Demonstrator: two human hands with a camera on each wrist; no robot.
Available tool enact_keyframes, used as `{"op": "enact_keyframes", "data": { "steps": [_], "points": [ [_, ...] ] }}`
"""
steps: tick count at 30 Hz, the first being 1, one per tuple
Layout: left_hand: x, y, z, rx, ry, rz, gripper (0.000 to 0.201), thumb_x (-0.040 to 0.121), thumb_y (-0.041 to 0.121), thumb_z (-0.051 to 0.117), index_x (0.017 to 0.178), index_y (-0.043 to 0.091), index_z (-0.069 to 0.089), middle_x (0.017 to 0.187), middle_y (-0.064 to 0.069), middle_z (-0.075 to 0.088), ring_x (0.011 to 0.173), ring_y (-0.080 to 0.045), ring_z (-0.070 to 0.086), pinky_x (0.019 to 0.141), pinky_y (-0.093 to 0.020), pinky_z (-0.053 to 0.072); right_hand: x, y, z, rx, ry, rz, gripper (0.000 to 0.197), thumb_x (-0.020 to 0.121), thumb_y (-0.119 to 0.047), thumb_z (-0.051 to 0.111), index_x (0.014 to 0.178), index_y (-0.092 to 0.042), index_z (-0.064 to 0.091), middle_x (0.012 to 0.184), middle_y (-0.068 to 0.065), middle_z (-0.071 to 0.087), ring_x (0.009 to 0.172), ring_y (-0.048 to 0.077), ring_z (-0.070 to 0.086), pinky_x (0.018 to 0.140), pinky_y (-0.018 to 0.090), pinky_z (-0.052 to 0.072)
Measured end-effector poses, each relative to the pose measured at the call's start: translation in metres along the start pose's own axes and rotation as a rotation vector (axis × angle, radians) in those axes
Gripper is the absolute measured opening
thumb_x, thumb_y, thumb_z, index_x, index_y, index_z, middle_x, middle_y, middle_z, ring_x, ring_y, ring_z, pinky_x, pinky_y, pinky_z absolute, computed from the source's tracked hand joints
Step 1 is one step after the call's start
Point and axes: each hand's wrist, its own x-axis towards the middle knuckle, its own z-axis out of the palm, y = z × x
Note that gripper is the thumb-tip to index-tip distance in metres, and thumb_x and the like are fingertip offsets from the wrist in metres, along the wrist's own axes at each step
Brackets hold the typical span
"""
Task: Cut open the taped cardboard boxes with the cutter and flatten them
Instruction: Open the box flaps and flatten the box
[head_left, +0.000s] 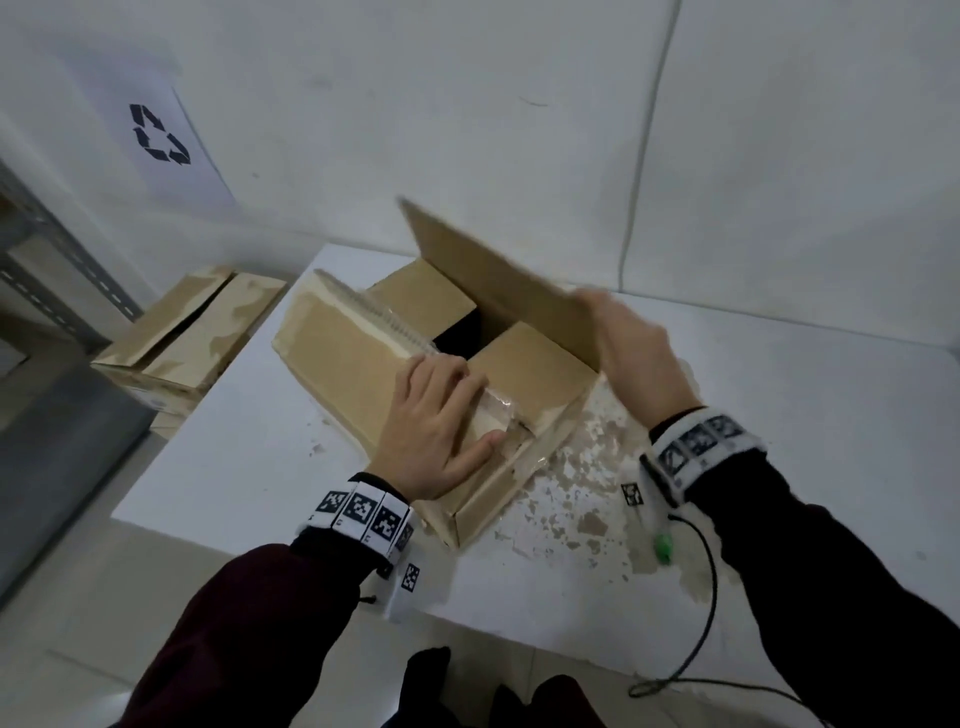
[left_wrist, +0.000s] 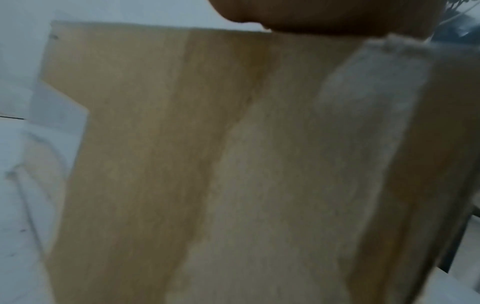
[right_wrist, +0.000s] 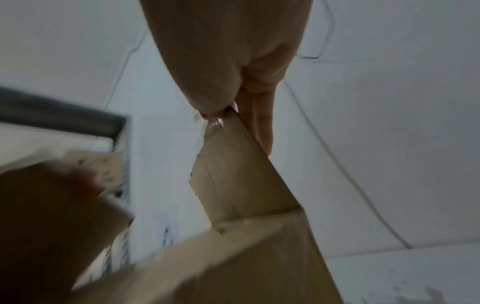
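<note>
An open cardboard box (head_left: 337, 364) with torn clear tape lies on the white table (head_left: 805, 415). My left hand (head_left: 467, 410) rests flat on its left long flap (left_wrist: 182, 164) near the front end, fingers straight and spread. My right hand (head_left: 602, 312) pinches the near corner of the right long flap (head_left: 493, 280) and holds it raised and tilted. In the right wrist view the thumb and fingers of that hand (right_wrist: 233, 115) lie on either side of the flap corner (right_wrist: 239, 174). The cutter (head_left: 662, 545), with a green end, lies on the table under my right wrist.
Scraps of tape and paper litter the table by the box's front right. A second box (head_left: 192, 332) sits lower at the table's left. A dark cable (head_left: 711, 597) hangs from my right wrist. A metal shelf (head_left: 52, 249) stands at far left, below a recycling sign (head_left: 161, 135).
</note>
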Motion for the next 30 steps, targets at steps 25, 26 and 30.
{"op": "enact_keyframes", "data": {
  "steps": [25, 26, 30],
  "points": [
    [-0.063, -0.062, -0.037, -0.422, -0.381, -0.997, 0.062, 0.096, 0.046, 0.044, 0.149, 0.020, 0.026, 0.131, -0.016, 0.056, 0.118, -0.032, 0.054, 0.099, -0.043, 0.044, -0.036, 0.011, 0.048, 0.232, -0.639, 0.677, 0.056, 0.099, -0.048, 0.030, 0.138, -0.009, 0.040, 0.121, 0.011, 0.054, 0.103, 0.025, 0.052, 0.088, 0.033, 0.040],
    [-0.064, -0.066, -0.031, -0.481, -0.338, -1.002, 0.060, 0.097, 0.044, 0.043, 0.150, 0.021, 0.025, 0.131, -0.016, 0.056, 0.119, -0.033, 0.054, 0.100, -0.046, 0.044, -0.036, 0.013, 0.047, 0.206, -0.632, 0.683, 0.060, 0.097, -0.049, 0.034, 0.143, -0.010, 0.032, 0.131, 0.012, 0.051, 0.113, 0.027, 0.052, 0.094, 0.035, 0.040],
    [-0.056, -0.076, -0.021, -0.430, -0.333, -0.896, 0.054, 0.096, 0.041, 0.032, 0.146, 0.019, 0.029, 0.119, -0.013, 0.064, 0.102, -0.033, 0.062, 0.087, -0.046, 0.050, -0.012, 0.004, 0.034, -0.233, -0.472, 0.424, 0.080, 0.091, -0.042, 0.051, 0.151, -0.015, 0.006, 0.156, 0.012, 0.019, 0.142, 0.030, 0.020, 0.116, 0.047, 0.019]
  ]
}}
